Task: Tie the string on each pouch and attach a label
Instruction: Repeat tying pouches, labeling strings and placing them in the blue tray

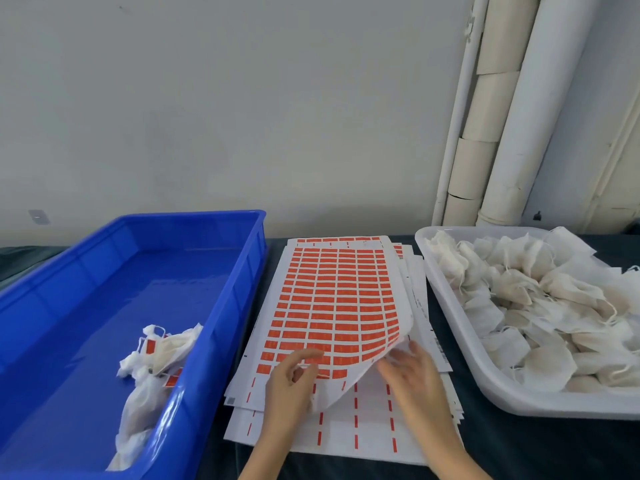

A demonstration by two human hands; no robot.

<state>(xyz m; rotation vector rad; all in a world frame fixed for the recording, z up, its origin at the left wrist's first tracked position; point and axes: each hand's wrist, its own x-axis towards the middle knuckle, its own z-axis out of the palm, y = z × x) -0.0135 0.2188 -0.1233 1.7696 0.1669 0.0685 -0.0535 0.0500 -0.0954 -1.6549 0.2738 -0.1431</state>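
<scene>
Head view: white paper sheet of orange rectangular labels [332, 299] lies lengthwise away from the person, near right corner curled up. Left hand [291, 379] pinches its near edge. Right hand [412, 375], fingers straight, props that corner. White fabric pouches [519, 306] lie right of the sheet, nearer the right hand.

A grey wall [207, 98] stood well beyond the right hand [412, 375], a dark table [519, 452] beneath it. Farther right rose 3 pale pipes [530, 116].
</scene>
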